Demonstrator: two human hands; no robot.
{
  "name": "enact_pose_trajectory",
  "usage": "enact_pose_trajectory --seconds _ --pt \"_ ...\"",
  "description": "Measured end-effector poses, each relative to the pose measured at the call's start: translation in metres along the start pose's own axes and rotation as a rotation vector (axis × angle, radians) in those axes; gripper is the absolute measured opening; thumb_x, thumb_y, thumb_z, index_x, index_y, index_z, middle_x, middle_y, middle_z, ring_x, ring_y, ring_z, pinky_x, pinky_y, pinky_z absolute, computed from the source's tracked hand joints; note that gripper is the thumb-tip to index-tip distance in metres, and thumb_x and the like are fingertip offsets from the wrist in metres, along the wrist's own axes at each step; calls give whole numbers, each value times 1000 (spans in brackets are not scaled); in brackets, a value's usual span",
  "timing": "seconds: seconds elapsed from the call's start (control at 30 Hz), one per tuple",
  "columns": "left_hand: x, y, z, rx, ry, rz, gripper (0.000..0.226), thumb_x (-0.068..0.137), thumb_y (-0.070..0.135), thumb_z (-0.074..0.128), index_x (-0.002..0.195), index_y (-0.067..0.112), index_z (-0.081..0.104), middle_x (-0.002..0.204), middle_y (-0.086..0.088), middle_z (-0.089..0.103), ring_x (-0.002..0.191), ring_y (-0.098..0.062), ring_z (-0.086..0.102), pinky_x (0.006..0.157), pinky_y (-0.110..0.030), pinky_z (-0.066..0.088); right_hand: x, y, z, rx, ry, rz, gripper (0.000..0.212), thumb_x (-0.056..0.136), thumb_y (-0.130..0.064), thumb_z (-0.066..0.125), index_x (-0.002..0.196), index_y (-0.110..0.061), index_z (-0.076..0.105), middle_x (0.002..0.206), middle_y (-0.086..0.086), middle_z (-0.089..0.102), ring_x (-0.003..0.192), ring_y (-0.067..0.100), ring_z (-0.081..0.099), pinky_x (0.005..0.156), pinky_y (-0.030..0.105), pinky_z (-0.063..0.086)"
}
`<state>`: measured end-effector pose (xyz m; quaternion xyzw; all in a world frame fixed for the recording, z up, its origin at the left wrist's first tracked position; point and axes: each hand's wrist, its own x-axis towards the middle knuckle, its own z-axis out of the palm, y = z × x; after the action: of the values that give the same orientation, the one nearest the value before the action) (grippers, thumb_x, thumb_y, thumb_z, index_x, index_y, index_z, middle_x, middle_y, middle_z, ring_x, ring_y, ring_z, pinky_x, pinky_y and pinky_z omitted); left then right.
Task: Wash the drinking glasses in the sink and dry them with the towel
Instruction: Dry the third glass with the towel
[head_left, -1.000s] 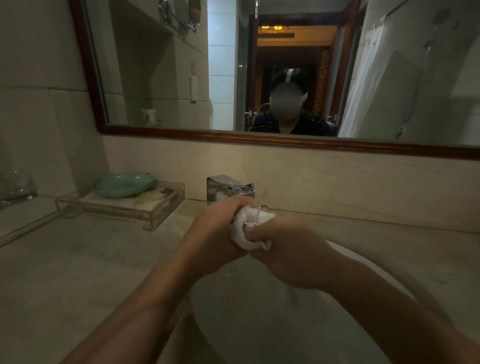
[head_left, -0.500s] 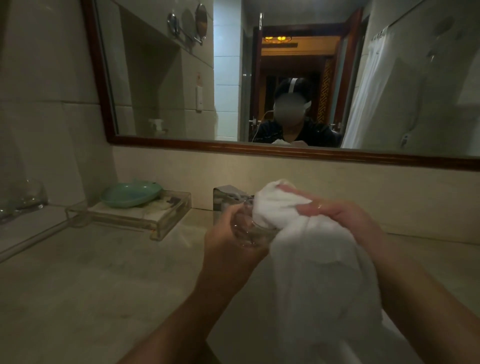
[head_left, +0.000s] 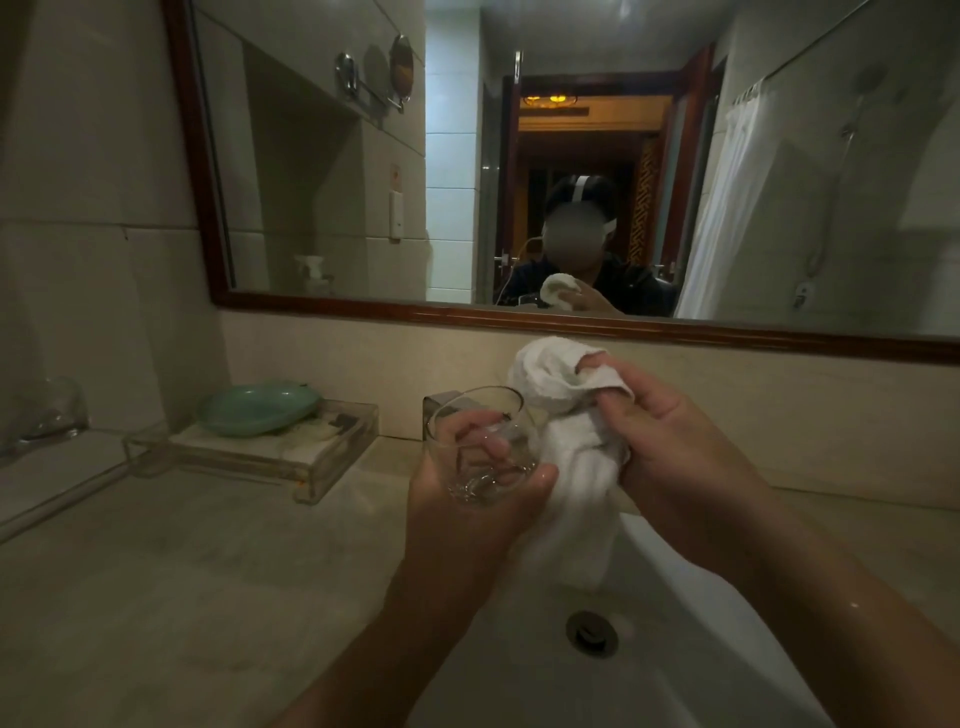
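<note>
My left hand (head_left: 462, 499) grips a clear stemless drinking glass (head_left: 480, 449) from below, mouth tilted up, above the left edge of the white sink (head_left: 675, 649). Just to its right my right hand (head_left: 675, 447) holds a bunched white towel (head_left: 561, 415); its tail hangs down over the basin. The towel is outside the glass and touches its right side. Another clear glass (head_left: 49, 415) stands on the shelf at far left.
A chrome tap (head_left: 441, 408) sits behind the glass at the back of the basin, whose drain (head_left: 592, 631) is open. On the beige counter (head_left: 182, 571) stands a clear acrylic tray (head_left: 260, 457) with a green dish (head_left: 257, 410). A framed mirror (head_left: 571, 317) spans the wall.
The towel was stuffed in the glass a second ago; my right hand has pulled it out and apart to the right, and both hands have risen. The camera view tilted up slightly.
</note>
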<state>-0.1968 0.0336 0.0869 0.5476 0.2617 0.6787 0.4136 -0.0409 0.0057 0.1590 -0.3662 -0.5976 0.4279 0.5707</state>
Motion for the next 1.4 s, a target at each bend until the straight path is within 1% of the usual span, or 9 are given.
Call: enact_pose_trajectory --seconds 0.13,0.37,0.47,0.63,0.9,1.1,1.2,1.3,1.4 --pt "-2 3 2 98 68 94 66 53 39 87 114 31 62 95 0 70 83 -15 72 72 -38 62 -2 2 10 -66 153 -50 30 104 -24 46 111 -37 72 103 -6 77 95 12 73 75 27 60" --pt "2 6 1 102 49 159 92 54 41 87 136 27 48 121 -18 64 110 -28 67 94 -42 59 -13 22 28 630 -105 214 56 100 -43 33 130 -9 67 127 21 68 117 34 67 103 49 52" --pt "3 5 -2 120 60 172 96 52 44 88 137 40 44 119 -10 65 103 -21 71 84 -37 62 -12 30 32 543 -67 172 55 89 -41 44 126 -8 67 116 21 73 106 32 72 87 42 60" --pt "0 11 3 196 147 156 74 60 55 72 129 36 52 98 6 71 86 -3 72 70 -21 59 -16 42 49 162 30 149 88 77 -84 30 128 -21 66 103 7 78 100 20 74 86 37 58" --pt "-3 3 4 13 108 236 62 75 59 74 126 29 58 115 -21 67 100 -33 71 83 -47 58 -13 41 58 164 84 18 60 96 -59 38 136 -20 60 122 10 72 116 28 68 106 53 48" --pt "4 3 5 269 148 140 52 72 78 55 117 52 57 127 6 44 121 -25 52 95 -53 54 -13 39 49 210 75 -20 35 98 -37 49 127 -23 63 110 6 76 101 25 74 84 38 60" --pt "9 9 -2 525 174 432 51 87 67 52 123 32 52 130 -3 43 123 -22 47 104 -39 43 -13 35 48 155 87 -87 41 92 -38 59 131 -23 60 114 3 75 105 23 73 89 39 60" --pt "16 14 -4 821 78 721 23 97 35 47 101 18 62 104 0 60 103 -10 51 93 -35 34 -15 36 51 53 137 -154 50 93 -38 56 141 -25 53 127 -1 70 117 16 67 102 40 54" --pt "23 28 8 835 90 579 30 99 33 38 69 33 42 64 11 47 68 -7 43 74 -33 27 -16 40 54 -74 151 -211 56 91 -40 51 146 -40 41 138 -13 60 124 -1 58 106 23 47"
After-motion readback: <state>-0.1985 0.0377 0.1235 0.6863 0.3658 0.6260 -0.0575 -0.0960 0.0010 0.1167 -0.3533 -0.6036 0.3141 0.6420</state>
